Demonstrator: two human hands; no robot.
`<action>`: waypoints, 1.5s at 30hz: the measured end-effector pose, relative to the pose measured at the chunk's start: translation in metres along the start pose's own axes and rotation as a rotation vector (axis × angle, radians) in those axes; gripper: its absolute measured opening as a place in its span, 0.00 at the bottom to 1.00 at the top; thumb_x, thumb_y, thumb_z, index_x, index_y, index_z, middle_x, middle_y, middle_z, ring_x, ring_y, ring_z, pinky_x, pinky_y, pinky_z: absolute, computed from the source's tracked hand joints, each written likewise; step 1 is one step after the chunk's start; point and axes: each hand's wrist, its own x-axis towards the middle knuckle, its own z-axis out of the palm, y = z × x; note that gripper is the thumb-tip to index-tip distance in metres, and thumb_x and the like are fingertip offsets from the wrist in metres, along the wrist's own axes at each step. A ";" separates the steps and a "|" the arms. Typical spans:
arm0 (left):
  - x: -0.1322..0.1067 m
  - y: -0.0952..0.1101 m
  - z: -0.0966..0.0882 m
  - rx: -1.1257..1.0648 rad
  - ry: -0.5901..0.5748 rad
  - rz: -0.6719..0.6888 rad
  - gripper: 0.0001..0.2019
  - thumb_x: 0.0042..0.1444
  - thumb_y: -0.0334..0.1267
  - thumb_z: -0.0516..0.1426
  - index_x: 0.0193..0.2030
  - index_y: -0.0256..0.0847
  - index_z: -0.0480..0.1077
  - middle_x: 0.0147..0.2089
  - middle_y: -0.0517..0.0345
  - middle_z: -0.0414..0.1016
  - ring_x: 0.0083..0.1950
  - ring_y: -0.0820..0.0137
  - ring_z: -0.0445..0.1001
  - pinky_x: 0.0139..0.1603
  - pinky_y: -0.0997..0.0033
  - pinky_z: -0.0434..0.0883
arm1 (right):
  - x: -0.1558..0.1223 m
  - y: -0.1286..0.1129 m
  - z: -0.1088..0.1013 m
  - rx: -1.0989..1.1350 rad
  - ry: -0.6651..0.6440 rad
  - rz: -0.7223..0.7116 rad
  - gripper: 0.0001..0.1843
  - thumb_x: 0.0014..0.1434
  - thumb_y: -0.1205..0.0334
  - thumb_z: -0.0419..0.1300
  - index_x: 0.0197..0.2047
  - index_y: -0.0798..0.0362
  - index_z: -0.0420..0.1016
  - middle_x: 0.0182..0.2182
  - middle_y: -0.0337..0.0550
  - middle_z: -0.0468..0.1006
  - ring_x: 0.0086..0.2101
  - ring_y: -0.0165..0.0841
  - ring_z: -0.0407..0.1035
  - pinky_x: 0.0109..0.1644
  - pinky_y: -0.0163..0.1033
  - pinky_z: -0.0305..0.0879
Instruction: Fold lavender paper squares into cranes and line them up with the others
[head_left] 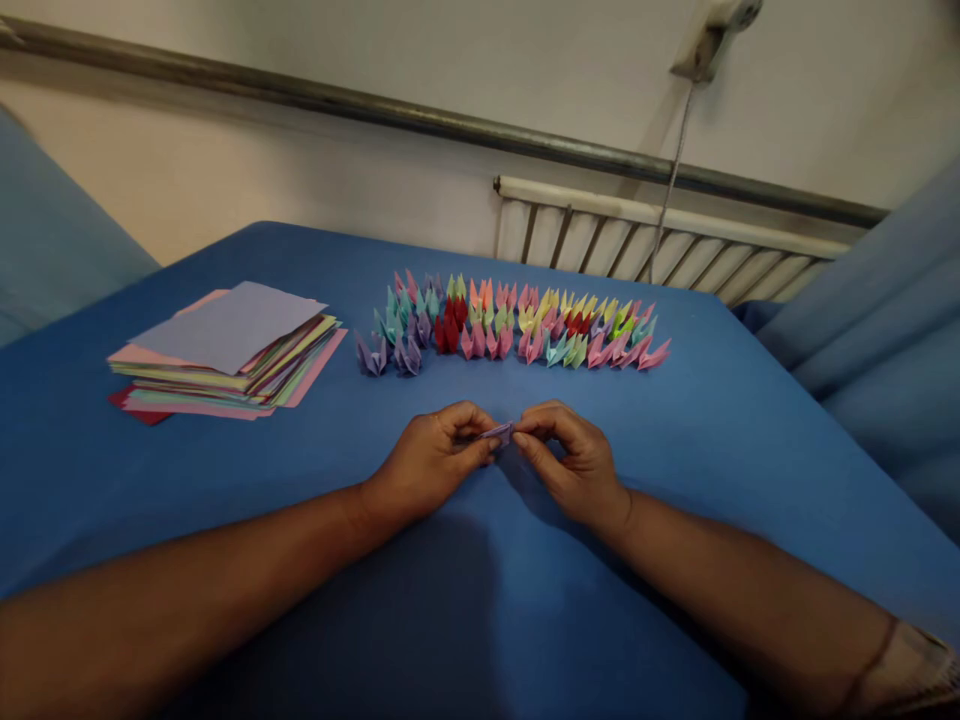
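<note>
My left hand (431, 462) and my right hand (571, 455) meet at the middle of the blue table (480, 600). Both pinch a small folded piece of purple paper (497, 431) between thumbs and fingers, just above the cloth. Most of the paper is hidden by my fingertips. Beyond my hands stand rows of several small folded paper figures (517, 322) in purple, teal, red, pink, yellow and green. A stack of coloured square paper sheets (229, 350) lies to the far left, a lilac sheet on top.
A white wall with a metal rail (375, 108) runs behind the table. A white slatted radiator (660, 240) stands at the back right, with a cord hanging from a wall fitting (709, 35). Blue fabric (892, 330) lies at the right, more at the left.
</note>
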 end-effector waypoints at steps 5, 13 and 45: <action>0.000 -0.002 -0.001 0.040 0.014 0.041 0.06 0.53 0.40 0.61 0.32 0.41 0.71 0.31 0.63 0.75 0.34 0.73 0.74 0.37 0.75 0.72 | 0.001 0.000 0.000 -0.003 -0.008 0.017 0.05 0.61 0.66 0.59 0.39 0.47 0.74 0.31 0.39 0.74 0.31 0.30 0.68 0.36 0.38 0.66; 0.000 -0.003 -0.002 0.105 0.000 0.086 0.05 0.55 0.40 0.60 0.33 0.41 0.71 0.32 0.62 0.76 0.33 0.73 0.75 0.36 0.75 0.72 | -0.002 0.004 0.001 0.070 -0.039 0.079 0.03 0.62 0.64 0.59 0.39 0.48 0.73 0.32 0.39 0.74 0.31 0.29 0.70 0.37 0.37 0.68; 0.076 -0.023 0.006 -0.226 -0.024 -0.018 0.10 0.49 0.37 0.64 0.31 0.37 0.67 0.24 0.63 0.74 0.27 0.76 0.73 0.31 0.76 0.70 | 0.049 0.061 -0.001 0.141 0.053 0.133 0.06 0.55 0.61 0.63 0.36 0.50 0.69 0.27 0.35 0.73 0.26 0.28 0.69 0.31 0.34 0.67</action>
